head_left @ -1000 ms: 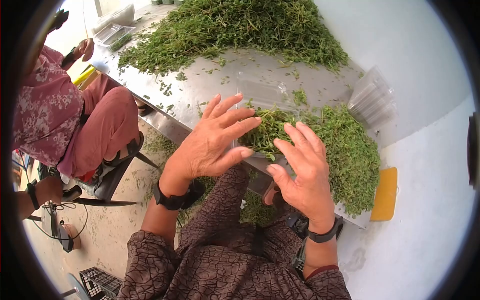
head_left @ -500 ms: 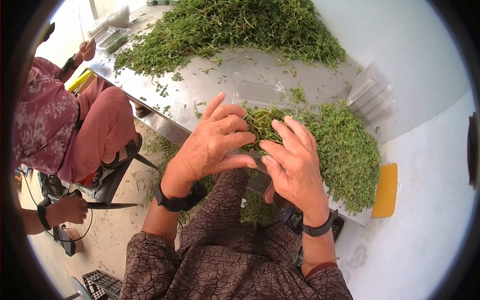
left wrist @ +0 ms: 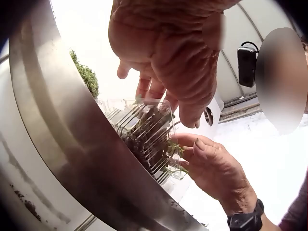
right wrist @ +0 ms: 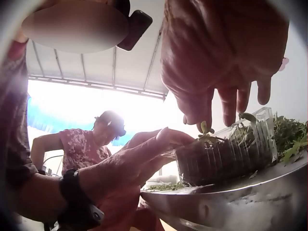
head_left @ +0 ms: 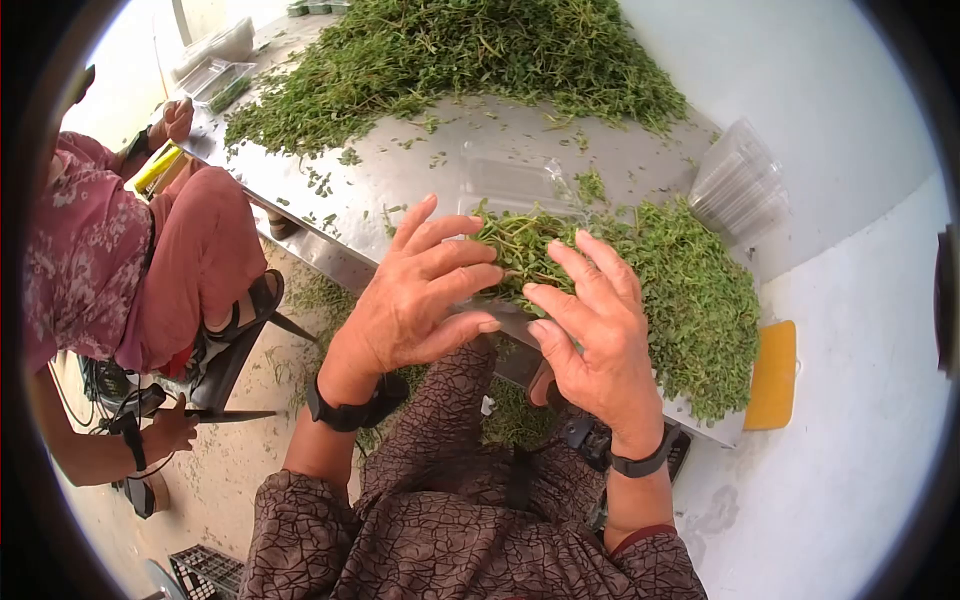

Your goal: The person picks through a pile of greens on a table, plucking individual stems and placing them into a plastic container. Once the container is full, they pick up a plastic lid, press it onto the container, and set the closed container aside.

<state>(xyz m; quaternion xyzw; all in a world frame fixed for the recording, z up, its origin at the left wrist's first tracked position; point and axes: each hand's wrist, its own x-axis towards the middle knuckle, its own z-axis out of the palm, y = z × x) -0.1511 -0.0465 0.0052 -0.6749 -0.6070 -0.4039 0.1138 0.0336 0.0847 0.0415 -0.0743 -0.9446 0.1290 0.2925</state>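
A clear plastic container point(head_left: 503, 312) heaped with green herb sprigs point(head_left: 520, 250) sits at the near edge of the steel table point(head_left: 380, 190). My left hand point(head_left: 445, 270) lies over its left side, fingers nearly straight on the herbs and the thumb against the near wall. My right hand point(head_left: 585, 295) rests on the right side, fingertips on the sprigs. In the left wrist view the left hand point(left wrist: 163, 53) hovers over the ribbed container point(left wrist: 144, 134), the right hand point(left wrist: 211, 168) at its end. In the right wrist view the right hand's fingertips point(right wrist: 202, 115) touch sprigs above the container point(right wrist: 226, 159).
A large herb pile point(head_left: 470, 50) covers the table's back; a smaller pile point(head_left: 700, 290) lies right of my hands. Stacked clear containers point(head_left: 740, 185), an empty clear tray point(head_left: 510, 180) and a yellow object point(head_left: 772, 375) are nearby. A person in pink point(head_left: 130, 250) sits left.
My hands, spread flat a second ago, drew together and curled over the herbs, then flattened on them again. The seated person's lower hand moved down by the chair.
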